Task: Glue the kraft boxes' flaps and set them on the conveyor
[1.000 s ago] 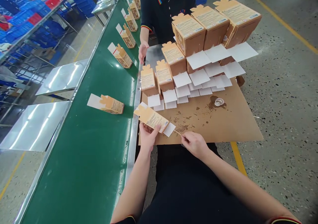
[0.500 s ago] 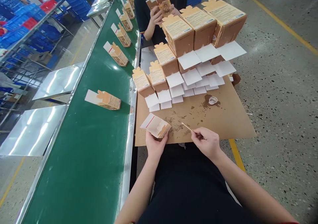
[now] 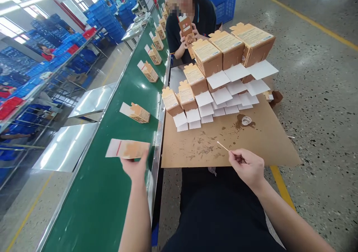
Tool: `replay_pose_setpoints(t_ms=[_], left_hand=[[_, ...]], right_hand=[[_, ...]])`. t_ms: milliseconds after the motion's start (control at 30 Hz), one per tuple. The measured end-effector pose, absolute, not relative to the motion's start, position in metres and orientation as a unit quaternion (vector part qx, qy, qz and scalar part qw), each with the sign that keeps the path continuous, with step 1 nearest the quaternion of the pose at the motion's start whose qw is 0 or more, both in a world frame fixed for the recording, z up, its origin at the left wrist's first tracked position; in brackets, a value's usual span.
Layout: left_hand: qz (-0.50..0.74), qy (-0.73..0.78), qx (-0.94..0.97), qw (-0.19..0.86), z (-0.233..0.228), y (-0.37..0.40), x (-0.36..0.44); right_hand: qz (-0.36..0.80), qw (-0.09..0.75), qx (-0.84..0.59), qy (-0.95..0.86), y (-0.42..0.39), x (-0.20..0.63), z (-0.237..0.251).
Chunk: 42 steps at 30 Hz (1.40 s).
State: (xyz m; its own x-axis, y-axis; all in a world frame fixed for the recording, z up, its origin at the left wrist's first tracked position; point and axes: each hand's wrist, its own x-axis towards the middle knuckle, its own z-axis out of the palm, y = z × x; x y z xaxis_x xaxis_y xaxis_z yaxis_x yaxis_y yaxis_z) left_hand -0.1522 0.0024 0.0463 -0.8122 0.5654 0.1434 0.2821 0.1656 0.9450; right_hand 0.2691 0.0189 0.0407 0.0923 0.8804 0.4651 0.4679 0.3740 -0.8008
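Over the green conveyor belt (image 3: 112, 192), my left hand (image 3: 135, 166) grips a brown cardboard box (image 3: 134, 149) from below. Its white flap with a red strip points left, and the box is slightly blurred. My right hand (image 3: 247, 166) pinches a cotton swab (image 3: 223, 146) above the cardboard-covered table, its tip pointing up and left. Beyond that hand, a small clear dish (image 3: 246, 121) sits in a dark wet patch. Wet marks also spot the cardboard sheet (image 3: 181, 158) left of the swab.
Stacked boxes (image 3: 207, 58) with white flaps stand at the table's back. Several boxes line the belt, the nearest box (image 3: 140, 113) just beyond my left hand. Across the table a co-worker (image 3: 207, 17) holds another box. Metal side tables (image 3: 67, 145) adjoin the belt's left side.
My left hand has carried the box from the table's front left corner out over the belt. My right hand still holds the swab in about the same place. The view has tilted up.
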Motion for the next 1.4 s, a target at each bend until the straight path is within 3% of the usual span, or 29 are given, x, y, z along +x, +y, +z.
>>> replay_pose_setpoints(t_ms=[167, 233, 333, 400, 500, 600, 733, 833, 1067, 1200, 1300, 1400], left_hand=[[0.486, 0.844, 0.199, 0.107, 0.05, 0.011, -0.211], [0.498, 0.841, 0.195, 0.084, 0.042, 0.0, -0.203], [0.543, 0.806, 0.234, -0.035, 0.035, -0.02, -0.173], [0.569, 0.759, 0.313, -0.045, 0.04, -0.018, -0.151], [0.593, 0.702, 0.379, 0.113, 0.065, 0.029, -0.125], [0.6, 0.681, 0.325, 0.267, 0.095, 0.115, -0.108], [0.512, 0.733, 0.27, 0.357, 0.112, 0.208, -0.09], [0.456, 0.743, 0.312, 0.378, 0.105, 0.228, -0.078], [0.561, 0.672, 0.3, 0.379, 0.103, 0.198, -0.074], [0.668, 0.541, 0.316, 0.401, 0.115, 0.138, -0.071], [0.657, 0.488, 0.337, 0.465, 0.1, 0.08, -0.058], [0.604, 0.542, 0.298, 0.503, 0.065, 0.04, -0.041]], right_hand=[[0.187, 0.529, -0.508, -0.654, 0.034, 0.276, 0.043], [0.169, 0.533, -0.523, -0.643, 0.038, 0.284, 0.043], [0.11, 0.534, -0.556, -0.627, 0.045, 0.309, 0.046], [0.066, 0.513, -0.581, -0.628, 0.053, 0.331, 0.048], [0.042, 0.447, -0.617, -0.646, 0.074, 0.361, 0.052], [0.071, 0.373, -0.635, -0.673, 0.097, 0.374, 0.05], [0.091, 0.322, -0.64, -0.691, 0.116, 0.37, 0.043], [0.096, 0.316, -0.641, -0.693, 0.119, 0.365, 0.04], [0.087, 0.348, -0.647, -0.673, 0.105, 0.365, 0.046], [0.107, 0.365, -0.644, -0.664, 0.098, 0.369, 0.052], [0.096, 0.407, -0.637, -0.647, 0.09, 0.363, 0.054], [0.138, 0.451, -0.588, -0.657, 0.072, 0.333, 0.052]])
